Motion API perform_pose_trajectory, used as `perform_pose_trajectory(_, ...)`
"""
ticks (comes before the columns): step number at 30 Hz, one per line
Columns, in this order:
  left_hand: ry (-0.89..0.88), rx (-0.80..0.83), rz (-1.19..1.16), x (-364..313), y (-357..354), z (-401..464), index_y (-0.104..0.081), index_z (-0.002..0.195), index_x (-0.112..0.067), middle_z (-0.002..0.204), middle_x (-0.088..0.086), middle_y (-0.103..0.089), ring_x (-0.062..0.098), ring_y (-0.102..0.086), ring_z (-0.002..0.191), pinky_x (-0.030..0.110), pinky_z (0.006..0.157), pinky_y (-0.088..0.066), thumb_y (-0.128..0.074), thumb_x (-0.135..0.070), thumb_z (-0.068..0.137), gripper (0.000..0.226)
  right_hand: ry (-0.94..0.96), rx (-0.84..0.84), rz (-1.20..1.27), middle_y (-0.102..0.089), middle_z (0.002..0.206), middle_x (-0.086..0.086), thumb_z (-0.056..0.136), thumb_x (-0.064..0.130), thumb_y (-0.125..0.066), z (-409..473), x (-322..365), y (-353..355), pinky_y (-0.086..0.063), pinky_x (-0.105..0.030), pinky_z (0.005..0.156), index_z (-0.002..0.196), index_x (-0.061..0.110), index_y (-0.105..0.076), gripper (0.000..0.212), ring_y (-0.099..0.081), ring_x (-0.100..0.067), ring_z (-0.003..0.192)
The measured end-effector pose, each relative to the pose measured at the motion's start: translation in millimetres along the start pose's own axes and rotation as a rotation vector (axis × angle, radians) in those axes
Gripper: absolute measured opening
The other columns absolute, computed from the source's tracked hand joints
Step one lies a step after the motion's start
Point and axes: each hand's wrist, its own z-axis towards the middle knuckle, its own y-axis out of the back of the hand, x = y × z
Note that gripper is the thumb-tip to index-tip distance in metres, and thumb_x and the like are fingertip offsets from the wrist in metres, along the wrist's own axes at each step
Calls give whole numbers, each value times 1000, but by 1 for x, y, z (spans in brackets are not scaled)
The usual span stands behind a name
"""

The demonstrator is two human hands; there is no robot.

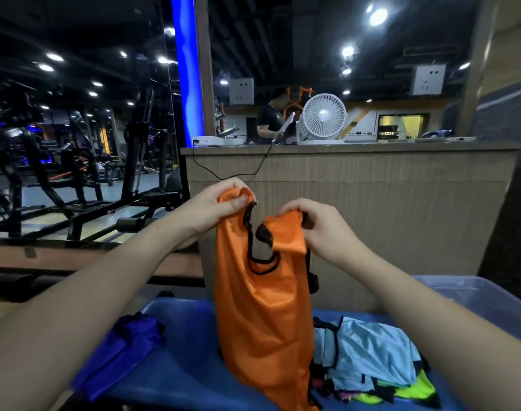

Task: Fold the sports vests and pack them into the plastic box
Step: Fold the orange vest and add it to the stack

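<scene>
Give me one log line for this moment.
left hand: grips orange vest strap | right hand: grips other strap | vest: hanging, unfolded

Dim room, lit by small ceiling spotlights (377, 16) that flare into soft white blobs. A blue light strip (188, 69) glows hard at far left. Near fabric reads bright and sharp; the far gym floor sinks into murk. Edges bow and stretch, wide-angle style.

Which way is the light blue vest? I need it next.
In the head view, the light blue vest lies lower right, atop the pile beside the hanging orange vest.
</scene>
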Motion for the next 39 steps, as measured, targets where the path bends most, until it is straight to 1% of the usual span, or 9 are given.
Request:
perform_pose_trajectory(4, -17, -48, -82, -1, -7, 2, -65, 90, -18, 72, -11, -64, 2, -59, 68, 15, 64, -46, -54, -37, 90, 22, -257, 17, 456, -65, 68, -17, 97, 11, -50, 3, 11, 1, -47, -33, 54, 85, -4, -61, 23, -59, -28, 58)
perform_pose_trajectory(13, -132, 9, -111, -3, -30, 2, -63, 91, -13, 75, -5, -64, 8, -60, 69, 16, 64, -47, -58, -34, 86, 22, -432, 171, 620, -38, 69, -5, 96, 18, -51, -5, 18, 8, -24, -21, 47, 73, 21, -47, 24, -31, -11, 55)
perform_pose_trajectory(17, -201, 83, -127, -10, -44, 4, -71, 98, -23, 125, 5, -68, 17, -63, 112, 22, 92, -48, -56, -30, 90, 18, -444, 313, 678, -44, 59, 7, 90, 23, -58, -5, 21, 3, -25, -17, 44, 73, 25, -50, 19, -34, -5, 49)
perform_pose_trajectory(21, -232, 262, -196, -21, -51, 2, -64, 92, -13, 135, 15, -63, 29, -59, 126, 32, 99, -47, -48, -21, 95, 18, -478, 352, 756, -45, 63, 0, 73, 22, -55, -5, 28, 5, -24, -25, 48, 73, 21, -58, 2, -36, -10, 52)
perform_pose_trajectory(23, -246, 330, -193, -24, -55, 0, -64, 92, -10, 124, 17, -68, 29, -64, 117, 32, 94, -50, -48, -19, 95, 18, -506, 386, 777, -39, 71, -13, 72, 23, -58, -5, 28, 7, -25, -24, 47, 90, 12, -59, 22, -36, -14, 54)
perform_pose_trajectory(28, -203, 101, -89, -26, -59, 6, -68, 96, -10, 91, 0, -70, 9, -62, 84, 19, 77, -49, -63, -29, 92, 20, -516, 460, 800, -60, 110, -21, 79, 32, -63, -4, 24, 6, -44, -45, 95, 97, 13, -76, 30, -54, -36, 98)
perform_pose_trajectory(32, -200, -112, -79, -24, -49, 13, -69, 91, -19, 77, -10, -66, 5, -58, 74, 20, 69, -47, -59, -16, 99, 13, -473, 376, 775, -52, 99, -13, 84, 43, -68, 1, 19, 8, -36, -43, 84, 102, -8, -58, 55, -47, -31, 87)
perform_pose_trajectory(37, -190, -308, 3, -16, -23, 24, -67, 90, -15, 82, 1, -60, 15, -55, 79, 32, 76, -46, -62, -17, 97, 9, -410, 399, 596, -68, 116, -4, 86, 48, -70, -9, 9, 13, -49, -40, 104, 116, 12, -61, 48, -65, -20, 110)
perform_pose_trajectory(39, -205, -362, 9, -14, -14, 28, -71, 88, -23, 85, -3, -65, 12, -59, 83, 29, 81, -47, -62, -15, 97, 15, -391, 451, 402, -74, 112, -1, 82, 32, -81, -14, 11, 15, -54, -33, 93, 114, 14, -65, 40, -70, -15, 104)
